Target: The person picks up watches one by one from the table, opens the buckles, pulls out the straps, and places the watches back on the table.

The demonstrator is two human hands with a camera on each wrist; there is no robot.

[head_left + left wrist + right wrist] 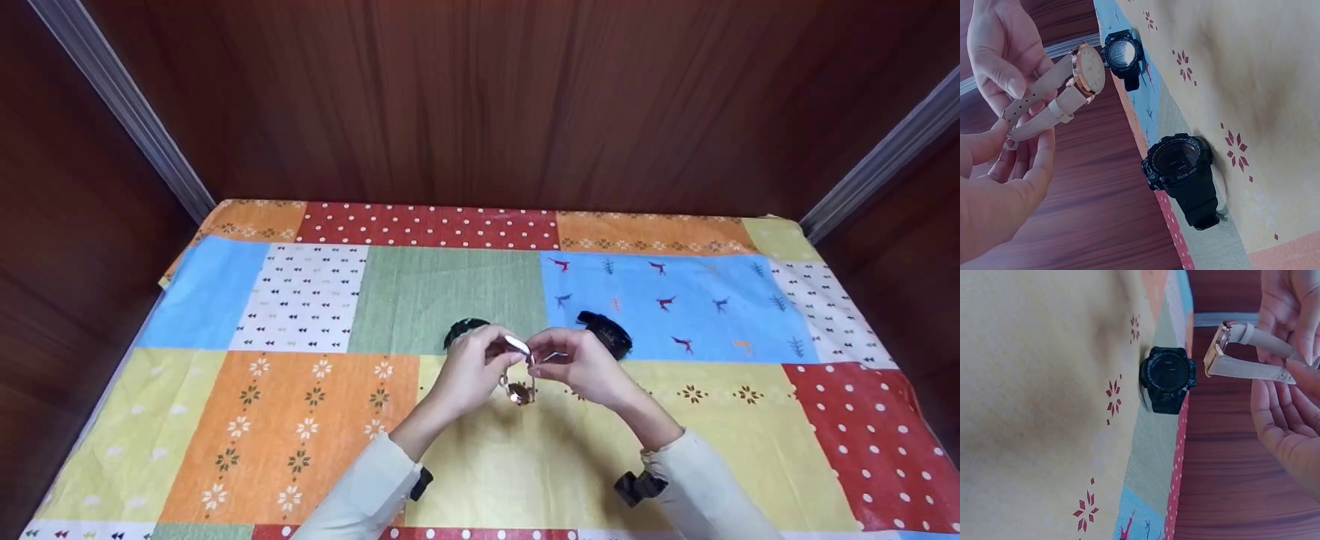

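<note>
A wristwatch with a rose-gold case (1090, 68) and a pale strap (1047, 119) hangs between both hands, case downward, above the patchwork cloth. My left hand (472, 364) pinches the strap's buckle end between thumb and fingers. From the other side my right hand (589, 367) holds the end with the punched holes (1283, 376). The two strap ends meet at the fingertips, and the fingers partly hide the buckle. Just beyond the left hand sits a black sport watch (465, 327); another black watch (606, 334) is beyond the right hand.
A tablecloth (300, 420) of colourful printed patches covers the table. Dark wood-grain panels (480, 97) rise behind it and at both sides, with grey metal strips (127, 97) in the corners. Black straps (640, 487) sit at both sleeve cuffs.
</note>
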